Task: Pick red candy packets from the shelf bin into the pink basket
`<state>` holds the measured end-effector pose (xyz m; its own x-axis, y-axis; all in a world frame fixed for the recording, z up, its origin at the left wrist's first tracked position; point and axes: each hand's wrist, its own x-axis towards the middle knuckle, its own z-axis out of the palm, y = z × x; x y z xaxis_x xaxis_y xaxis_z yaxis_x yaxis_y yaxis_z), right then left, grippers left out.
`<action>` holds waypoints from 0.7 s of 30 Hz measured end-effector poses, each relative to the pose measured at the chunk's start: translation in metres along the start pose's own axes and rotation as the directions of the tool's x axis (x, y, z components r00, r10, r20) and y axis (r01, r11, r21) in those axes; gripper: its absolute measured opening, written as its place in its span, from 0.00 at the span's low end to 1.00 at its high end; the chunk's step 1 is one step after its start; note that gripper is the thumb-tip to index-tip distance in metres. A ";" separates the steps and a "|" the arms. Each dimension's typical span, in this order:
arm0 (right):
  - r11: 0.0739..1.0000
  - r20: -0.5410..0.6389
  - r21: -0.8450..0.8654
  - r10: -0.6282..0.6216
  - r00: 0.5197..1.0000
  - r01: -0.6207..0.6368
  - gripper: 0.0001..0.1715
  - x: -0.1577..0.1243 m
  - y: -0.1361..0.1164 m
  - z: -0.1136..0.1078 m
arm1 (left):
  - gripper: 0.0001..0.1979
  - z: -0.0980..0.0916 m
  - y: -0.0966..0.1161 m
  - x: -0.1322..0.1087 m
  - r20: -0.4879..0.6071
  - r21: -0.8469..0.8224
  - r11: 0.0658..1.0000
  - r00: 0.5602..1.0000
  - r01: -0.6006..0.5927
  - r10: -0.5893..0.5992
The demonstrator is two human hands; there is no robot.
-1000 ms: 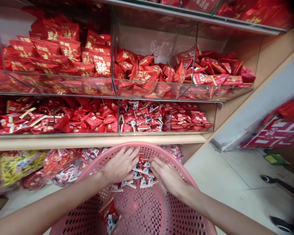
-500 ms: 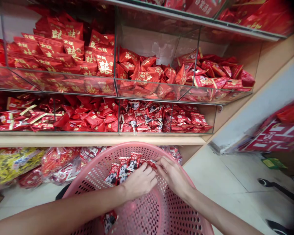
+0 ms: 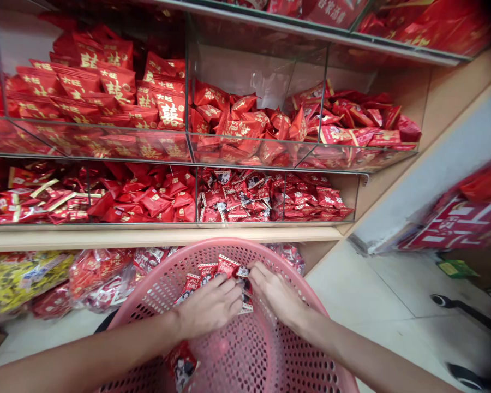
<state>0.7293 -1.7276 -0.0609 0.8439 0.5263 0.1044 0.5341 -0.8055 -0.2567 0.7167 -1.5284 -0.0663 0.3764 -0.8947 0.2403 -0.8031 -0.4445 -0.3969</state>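
A pink perforated plastic basket (image 3: 306, 349) stands below the shelves. Inside it, small red candy packets (image 3: 228, 265) with black-and-white cartoon figures lean in a cluster against the far side. Over this cluster is my left hand (image 3: 213, 305), its fingers curled down and covering some packets; what it grips is hidden. At the cluster's right edge, my right hand (image 3: 276, 292) has its thumb and fingers closed at a candy packet (image 3: 243, 271). Another candy packet (image 3: 184, 367) lies nearer to me, partly behind my left forearm.
Clear-fronted shelf bins hold red packets (image 3: 114, 82), with similar cartoon packets (image 3: 237, 194) in a lower bin. Bagged sweets, one a yellow bag (image 3: 30, 278), lie under the bottom shelf board (image 3: 85, 237). Dark curved legs (image 3: 466, 314) rest on the tiled floor at right.
Both hands have shifted slightly left. The packet at my right fingertips has moved left with them, and more packets show between the hands. The view has turned slightly.
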 end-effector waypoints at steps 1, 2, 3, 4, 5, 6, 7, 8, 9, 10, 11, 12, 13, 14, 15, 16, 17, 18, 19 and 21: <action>0.999 0.033 -0.044 -0.014 0.999 0.015 0.16 0.001 -0.001 0.000 | 0.09 -0.001 -0.006 -0.004 0.014 -0.004 0.999 0.999 0.036 -0.036; 0.996 0.062 -0.084 -0.026 0.998 0.031 0.16 0.001 -0.003 0.000 | 0.11 -0.001 -0.013 -0.007 0.033 -0.008 0.998 0.997 0.063 -0.062; 0.992 0.086 -0.118 -0.036 0.996 0.046 0.15 0.002 -0.004 0.000 | 0.15 0.001 -0.021 -0.010 0.056 -0.014 0.997 0.995 0.082 -0.081; 0.988 0.103 -0.145 -0.044 0.994 0.058 0.15 0.002 -0.005 -0.001 | 0.19 0.002 -0.027 -0.013 0.082 -0.023 0.995 0.993 0.093 -0.091; 0.985 0.115 -0.162 -0.048 0.992 0.066 0.15 0.002 -0.007 -0.001 | 0.24 0.005 -0.033 -0.015 0.111 -0.033 0.995 0.989 0.098 -0.094; 0.983 0.122 -0.170 -0.051 0.991 0.072 0.15 0.002 -0.008 -0.002 | 0.28 0.007 -0.038 -0.018 0.142 -0.048 0.994 0.986 0.096 -0.089; 0.982 0.127 -0.173 -0.056 0.990 0.078 0.16 0.002 -0.009 -0.002 | 0.31 0.009 -0.040 -0.020 0.169 -0.064 0.993 0.982 0.097 -0.085; 0.982 0.129 -0.172 -0.061 0.990 0.083 0.16 0.002 -0.010 -0.002 | 0.34 0.011 -0.041 -0.021 0.189 -0.079 0.991 0.978 0.104 -0.088; 0.982 0.129 -0.169 -0.066 0.989 0.087 0.16 0.002 -0.011 -0.002 | 0.37 0.013 -0.041 -0.023 0.202 -0.092 0.990 0.975 0.110 -0.090; 0.982 0.129 -0.163 -0.072 0.989 0.092 0.16 0.002 -0.011 -0.002 | 0.39 0.014 -0.039 -0.024 0.209 -0.101 0.988 0.974 0.115 -0.092; 0.983 0.129 -0.157 -0.076 0.989 0.096 0.16 0.002 -0.011 -0.002 | 0.40 0.015 -0.037 -0.024 0.214 -0.105 0.987 0.972 0.122 -0.097; 0.984 0.129 -0.151 -0.076 0.989 0.096 0.16 0.002 -0.011 -0.002 | 0.39 0.015 -0.034 -0.025 0.221 -0.107 0.985 0.969 0.132 -0.106; 0.985 0.129 -0.145 -0.073 0.989 0.092 0.17 0.002 -0.010 -0.002 | 0.37 0.015 -0.032 -0.025 0.229 -0.109 0.983 0.966 0.150 -0.122; 0.987 0.129 -0.137 -0.070 0.989 0.087 0.17 0.002 -0.010 -0.002 | 0.34 0.015 -0.030 -0.026 0.235 -0.116 0.979 0.962 0.170 -0.139; 0.988 0.128 -0.129 -0.069 0.989 0.085 0.17 0.002 -0.010 -0.002 | 0.32 0.014 -0.029 -0.026 0.235 -0.129 0.973 0.959 0.192 -0.158; 0.989 0.127 -0.123 -0.072 0.989 0.088 0.17 0.002 -0.010 -0.002 | 0.30 0.014 -0.029 -0.027 0.227 -0.144 0.966 0.957 0.216 -0.180; 0.988 0.124 -0.120 -0.079 0.989 0.094 0.17 0.002 -0.011 -0.003 | 0.29 0.013 -0.030 -0.028 0.212 -0.161 0.958 0.957 0.235 -0.199; 0.988 0.122 -0.119 -0.089 0.989 0.103 0.17 0.003 -0.012 -0.003 | 0.28 0.013 -0.031 -0.029 0.191 -0.174 0.953 0.958 0.249 -0.216; 0.986 0.121 -0.123 -0.097 0.988 0.112 0.17 0.003 -0.012 -0.004 | 0.27 0.013 -0.033 -0.029 0.173 -0.180 0.950 0.959 0.256 -0.226; 0.982 0.120 -0.143 -0.106 0.987 0.123 0.18 0.004 -0.014 -0.004 | 0.27 0.015 -0.037 -0.030 0.155 -0.178 0.949 0.960 0.261 -0.235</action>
<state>0.7256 -1.7154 -0.0535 0.7702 0.6377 0.0147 0.6356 -0.7653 -0.1020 0.7418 -1.4857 -0.0722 0.6212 -0.7611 0.1865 -0.7460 -0.6473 -0.1565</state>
